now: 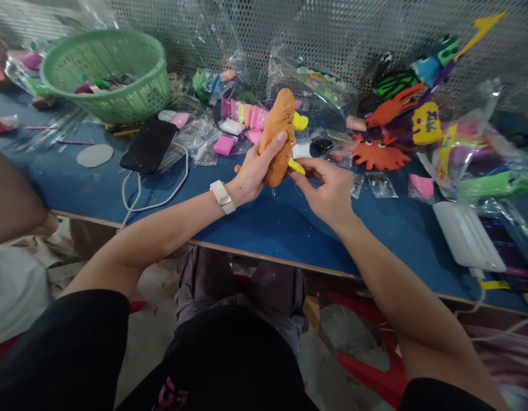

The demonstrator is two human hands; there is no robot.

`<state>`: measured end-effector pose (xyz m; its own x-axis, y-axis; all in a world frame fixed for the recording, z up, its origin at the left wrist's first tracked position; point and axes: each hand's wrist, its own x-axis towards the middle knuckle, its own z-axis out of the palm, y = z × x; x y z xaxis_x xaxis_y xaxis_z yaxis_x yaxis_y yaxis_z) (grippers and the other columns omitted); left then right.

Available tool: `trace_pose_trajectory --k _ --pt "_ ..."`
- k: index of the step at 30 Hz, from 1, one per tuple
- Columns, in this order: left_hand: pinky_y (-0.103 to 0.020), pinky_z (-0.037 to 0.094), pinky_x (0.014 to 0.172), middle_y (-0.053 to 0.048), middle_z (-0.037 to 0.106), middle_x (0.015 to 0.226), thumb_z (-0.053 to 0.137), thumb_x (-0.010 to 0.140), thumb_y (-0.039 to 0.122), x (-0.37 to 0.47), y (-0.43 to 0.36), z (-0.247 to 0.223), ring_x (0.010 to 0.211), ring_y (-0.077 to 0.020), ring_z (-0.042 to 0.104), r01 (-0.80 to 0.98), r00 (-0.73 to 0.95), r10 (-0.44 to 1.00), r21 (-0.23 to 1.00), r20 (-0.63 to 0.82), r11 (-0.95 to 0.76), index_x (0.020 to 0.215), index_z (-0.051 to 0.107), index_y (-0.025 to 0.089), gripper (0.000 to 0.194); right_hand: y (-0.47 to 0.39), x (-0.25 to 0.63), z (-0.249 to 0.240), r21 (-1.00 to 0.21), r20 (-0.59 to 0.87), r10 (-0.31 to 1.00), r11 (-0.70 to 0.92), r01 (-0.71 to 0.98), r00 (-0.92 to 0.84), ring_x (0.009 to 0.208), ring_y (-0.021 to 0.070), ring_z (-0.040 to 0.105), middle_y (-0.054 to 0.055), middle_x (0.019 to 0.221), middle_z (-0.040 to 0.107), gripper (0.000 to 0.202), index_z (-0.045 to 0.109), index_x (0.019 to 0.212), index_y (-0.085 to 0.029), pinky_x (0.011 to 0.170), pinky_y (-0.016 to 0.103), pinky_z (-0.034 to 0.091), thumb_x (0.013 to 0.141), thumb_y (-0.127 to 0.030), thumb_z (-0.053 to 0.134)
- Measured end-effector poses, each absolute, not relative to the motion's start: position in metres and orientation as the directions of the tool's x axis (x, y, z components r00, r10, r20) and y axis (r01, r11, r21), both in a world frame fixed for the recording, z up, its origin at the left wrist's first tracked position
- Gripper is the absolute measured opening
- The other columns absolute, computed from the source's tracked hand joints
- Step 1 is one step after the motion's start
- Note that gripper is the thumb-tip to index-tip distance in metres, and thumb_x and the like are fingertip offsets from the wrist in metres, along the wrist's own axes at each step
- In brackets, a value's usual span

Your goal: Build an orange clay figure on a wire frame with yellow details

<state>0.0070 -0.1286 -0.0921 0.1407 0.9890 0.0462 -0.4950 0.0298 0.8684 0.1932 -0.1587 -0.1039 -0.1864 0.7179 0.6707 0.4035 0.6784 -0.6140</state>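
Observation:
An orange-brown clay figure (pixel 281 123), long and lumpy, is held upright above the blue table. My left hand (pixel 255 171) is closed around its lower left side, with the thumb across its front. Two yellow clay pieces show on its right side, an upper one (pixel 300 121) and a lower one (pixel 297 166). My right hand (pixel 326 185) pinches the lower yellow piece between thumb and fingertips, against the figure. Behind them lie a pink clay packet (pixel 224 145) and a row of pink and yellow clay pieces (pixel 246 114).
A green basket (pixel 113 103) stands back left, near a black phone (pixel 148 145) with a white cable. Orange crab (pixel 381 153) and other clay figures sit back right, by a white power bank (pixel 468 235). A perforated metal panel (pixel 229 28) rises behind the table (pixel 264 234).

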Motion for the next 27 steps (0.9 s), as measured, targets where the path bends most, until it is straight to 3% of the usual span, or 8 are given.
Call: trace_pose_trajectory --k 5,9,15,19,24,27 --pt "-0.037 0.065 0.081 -0.004 0.075 0.098 0.072 0.120 0.043 0.008 -0.135 -0.086 0.085 -0.0174 0.070 -0.508 0.178 0.984 0.858 0.021 0.074 0.105 0.072 0.023 0.025 -0.159 0.194 -0.104 -0.546 0.709 0.685 0.684 0.483 -0.168 0.081 0.0265 0.085 0.005 0.102 0.093 0.032 0.091 0.113 -0.028 0.082 0.043 0.073 0.110 -0.058 0.082" --pt "-0.033 0.066 0.068 -0.004 0.072 0.098 0.073 0.119 0.044 0.009 -0.138 -0.084 0.079 -0.0164 0.071 -0.507 0.192 0.981 0.857 0.010 0.090 0.109 0.071 0.021 0.025 -0.162 0.191 -0.102 -0.543 0.739 0.662 0.695 0.471 -0.125 0.079 0.0254 0.084 0.004 0.098 0.091 0.028 0.090 0.107 -0.027 0.080 0.041 0.071 0.110 -0.054 0.082" --pt "-0.030 0.066 0.083 -0.005 0.074 0.103 0.072 0.120 0.046 0.009 -0.131 -0.090 0.099 -0.0200 0.082 -0.502 0.148 0.987 0.864 0.057 0.026 0.109 0.073 0.019 0.029 -0.162 0.188 -0.103 -0.676 0.645 0.742 0.665 0.319 -0.180 0.091 0.0251 0.086 0.006 0.112 0.089 0.048 0.084 0.120 -0.028 0.082 0.040 0.073 0.106 -0.074 0.080" --pt "-0.033 0.064 0.083 -0.006 0.074 0.099 0.070 0.120 0.053 0.009 -0.130 -0.091 0.100 -0.0223 0.080 -0.475 0.149 0.987 0.880 0.066 0.013 0.107 0.071 0.021 0.034 -0.154 0.187 -0.109 -0.820 0.532 0.828 0.556 0.134 -0.178 0.079 0.0224 0.083 0.004 0.093 0.084 0.058 0.083 0.108 -0.029 0.074 0.039 0.072 0.109 -0.085 0.068" --pt "-0.037 0.058 0.083 -0.004 0.075 0.097 0.069 0.121 0.052 0.007 -0.132 -0.089 0.088 -0.0186 0.070 -0.469 0.143 0.986 0.883 0.085 -0.008 0.105 0.073 0.025 0.032 -0.148 0.187 -0.112 -0.947 0.319 0.920 0.316 -0.051 -0.227 0.074 0.0219 0.081 0.002 0.086 0.082 0.066 0.077 0.103 -0.029 0.074 0.039 0.073 0.091 -0.093 0.084" --pt "-0.042 0.060 0.097 -0.004 0.080 0.095 0.075 0.114 0.066 0.006 -0.131 -0.091 0.114 -0.0275 0.076 -0.421 0.138 0.989 0.907 0.050 0.013 0.103 0.074 0.030 0.038 -0.150 0.187 -0.109 -0.968 0.250 0.931 0.235 -0.090 -0.265 0.076 0.0200 0.080 0.002 0.090 0.082 0.065 0.074 0.106 -0.028 0.076 0.037 0.073 0.091 -0.090 0.087"
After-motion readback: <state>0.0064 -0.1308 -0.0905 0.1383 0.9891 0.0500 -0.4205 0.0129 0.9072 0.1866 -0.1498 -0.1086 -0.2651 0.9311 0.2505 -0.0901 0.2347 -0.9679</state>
